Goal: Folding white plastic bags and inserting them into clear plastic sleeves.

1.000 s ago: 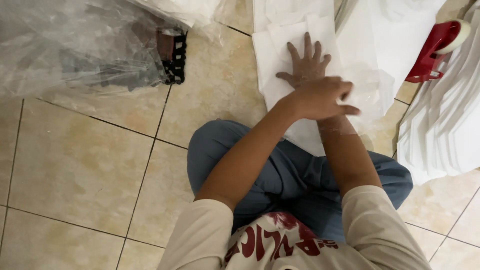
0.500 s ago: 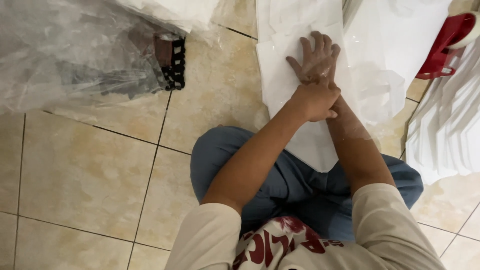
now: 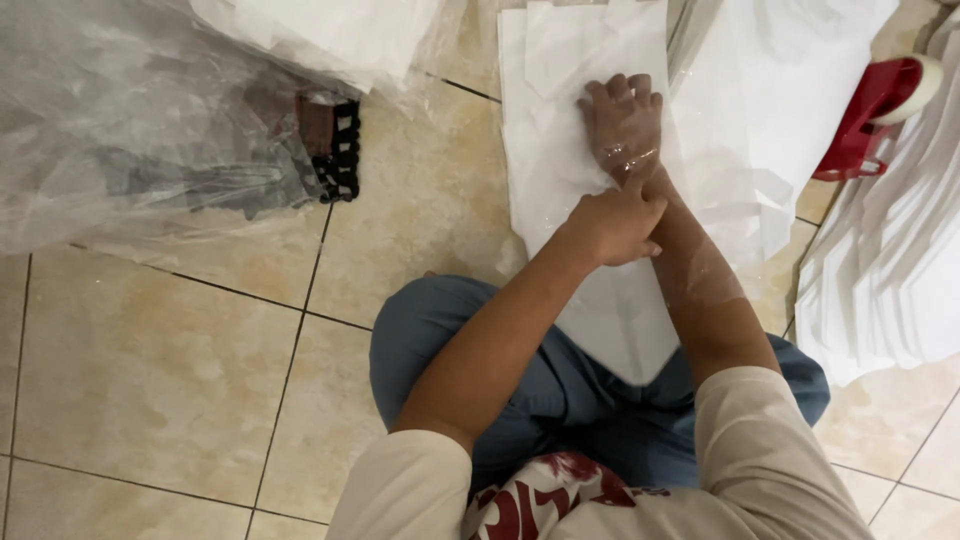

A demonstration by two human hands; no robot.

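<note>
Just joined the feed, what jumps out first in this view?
The two crossed forearms at centre: the right hand lies flat inside a clear plastic sleeve on a white bag on the tiled floor, and the left hand grips at its wrist. A red tape dispenser sits upper right beside a stack of white bags; crumpled clear plastic fills the upper left.

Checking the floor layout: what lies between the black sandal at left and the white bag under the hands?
In the head view, only bare beige floor tile separates the black sandal from the white bag.
</note>
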